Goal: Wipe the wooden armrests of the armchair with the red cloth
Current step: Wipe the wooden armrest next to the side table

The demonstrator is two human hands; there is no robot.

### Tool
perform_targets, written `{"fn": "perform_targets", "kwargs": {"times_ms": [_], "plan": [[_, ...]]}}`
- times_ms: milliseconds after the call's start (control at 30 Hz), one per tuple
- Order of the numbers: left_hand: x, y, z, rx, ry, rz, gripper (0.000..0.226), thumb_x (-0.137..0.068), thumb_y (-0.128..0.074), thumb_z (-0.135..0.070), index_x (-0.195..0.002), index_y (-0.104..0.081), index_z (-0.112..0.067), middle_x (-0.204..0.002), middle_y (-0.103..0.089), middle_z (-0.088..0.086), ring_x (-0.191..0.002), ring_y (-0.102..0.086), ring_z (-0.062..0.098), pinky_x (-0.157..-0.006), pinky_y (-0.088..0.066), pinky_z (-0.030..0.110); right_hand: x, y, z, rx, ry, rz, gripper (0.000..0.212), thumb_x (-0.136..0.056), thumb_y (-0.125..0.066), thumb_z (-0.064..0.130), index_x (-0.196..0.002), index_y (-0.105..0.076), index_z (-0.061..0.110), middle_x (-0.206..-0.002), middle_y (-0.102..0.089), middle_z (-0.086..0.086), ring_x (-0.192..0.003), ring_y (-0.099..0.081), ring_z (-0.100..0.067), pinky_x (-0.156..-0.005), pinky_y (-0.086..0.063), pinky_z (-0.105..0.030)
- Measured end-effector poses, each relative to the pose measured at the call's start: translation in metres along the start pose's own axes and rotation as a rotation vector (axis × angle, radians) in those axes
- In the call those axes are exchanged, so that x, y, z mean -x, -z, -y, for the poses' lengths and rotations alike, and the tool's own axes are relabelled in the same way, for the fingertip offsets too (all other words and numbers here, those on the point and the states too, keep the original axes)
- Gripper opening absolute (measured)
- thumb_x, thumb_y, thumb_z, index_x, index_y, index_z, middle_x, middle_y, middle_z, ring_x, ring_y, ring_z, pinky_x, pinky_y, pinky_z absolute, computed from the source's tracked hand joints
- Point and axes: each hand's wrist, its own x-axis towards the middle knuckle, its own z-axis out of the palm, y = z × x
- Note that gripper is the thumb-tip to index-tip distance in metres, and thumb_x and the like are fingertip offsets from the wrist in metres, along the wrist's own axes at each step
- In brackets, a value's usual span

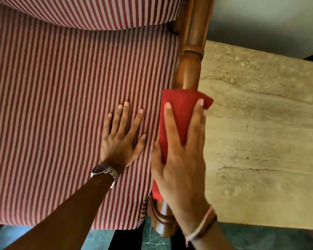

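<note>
- Here, the red cloth (pixel 179 120) is seen draped over the wooden armrest (pixel 188 73) at the right edge of the armchair seat (pixel 61 87).
- The cloth is pressed down by the right hand (pixel 181 159); its fingers (pixel 195 121) are spread flat along the armrest, so the grip is open and laid over the cloth, not closed around it.
- A thin band (pixel 202 226) is worn on the right wrist.
- The left hand (pixel 121 139) is laid flat, fingers apart, on the striped seat just beside the cloth; nothing is held in it.
- A metal wristwatch (pixel 105 171) is worn on the left wrist.
- Bare polished wood is visible above the cloth and below it, near the front corner of the seat.
- A beige stone table (pixel 269 132) is seen to the right of the armrest.
</note>
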Motion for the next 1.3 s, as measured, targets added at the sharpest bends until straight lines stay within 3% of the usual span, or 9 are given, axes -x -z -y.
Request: {"fn": "perform_targets", "kwargs": {"times_ms": [167,400,667,900,1167,1300], "plan": [[0.0,-0.005,0.0,-0.007,0.004,-0.018,0.071,-0.1,-0.021,-0.06,-0.163,-0.013,-0.028,-0.171,-0.015,0.016,-0.16,-0.012,0.029,-0.126,-0.02,0.056,-0.114,0.011,0.0,0.035,-0.008,-0.107,0.075,-0.1,-0.054,0.031,-0.165,-0.015,0.03,-0.173,0.007,-0.021,-0.16,0.001,-0.043,-0.112,-0.052,-0.049],[0.001,-0.001,0.0,0.002,-0.01,-0.014,0.072,-0.1,-0.026,-0.06,-0.163,-0.016,-0.026,-0.171,-0.016,0.017,-0.159,-0.013,0.031,-0.125,-0.021,0.057,0.024,-0.002,0.005,0.017,-0.017,-0.013,0.071,-0.105,-0.046,0.039,-0.165,-0.007,0.036,-0.173,0.016,-0.013,-0.161,0.001,-0.037,-0.108,-0.054,-0.053],[0.0,-0.001,0.0,-0.003,-0.005,0.014,0.072,-0.1,-0.022,-0.061,-0.163,-0.013,-0.026,-0.171,-0.014,0.017,-0.159,-0.012,0.032,-0.125,-0.022,0.058,-0.098,0.009,0.004,0.031,-0.041,-0.087,0.079,-0.099,-0.054,0.032,-0.165,-0.01,0.033,-0.173,0.012,-0.017,-0.16,0.003,-0.04,-0.111,-0.052,-0.049],[0.0,0.0,0.0,0.02,-0.009,-0.014,0.072,-0.1,-0.026,-0.06,-0.163,-0.016,-0.027,-0.171,-0.017,0.017,-0.159,-0.014,0.031,-0.125,-0.022,0.057,0.025,-0.005,0.008,0.071,-0.053,-0.014,0.078,-0.101,-0.052,0.039,-0.165,-0.007,0.035,-0.174,0.014,-0.013,-0.161,0.0,-0.038,-0.107,-0.053,-0.056],[-0.002,0.002,-0.001,-0.011,-0.011,0.023,0.075,-0.099,-0.027,-0.062,-0.163,-0.012,-0.026,-0.171,-0.014,0.017,-0.159,-0.012,0.031,-0.127,-0.018,0.055,-0.087,0.008,0.011,0.127,-0.097,-0.073,0.085,-0.097,-0.059,0.033,-0.164,-0.007,0.036,-0.173,0.012,-0.015,-0.16,0.005,-0.04,-0.117,-0.045,-0.053],[-0.003,0.006,-0.002,0.01,-0.011,0.042,0.074,-0.099,-0.022,-0.062,-0.163,-0.013,-0.025,-0.171,-0.014,0.018,-0.159,-0.014,0.033,-0.127,-0.017,0.054,-0.025,-0.001,0.015,0.12,-0.096,-0.061,0.086,-0.096,-0.057,0.037,-0.164,-0.005,0.038,-0.174,0.015,-0.011,-0.16,0.002,-0.037,-0.114,-0.048,-0.054]]}}
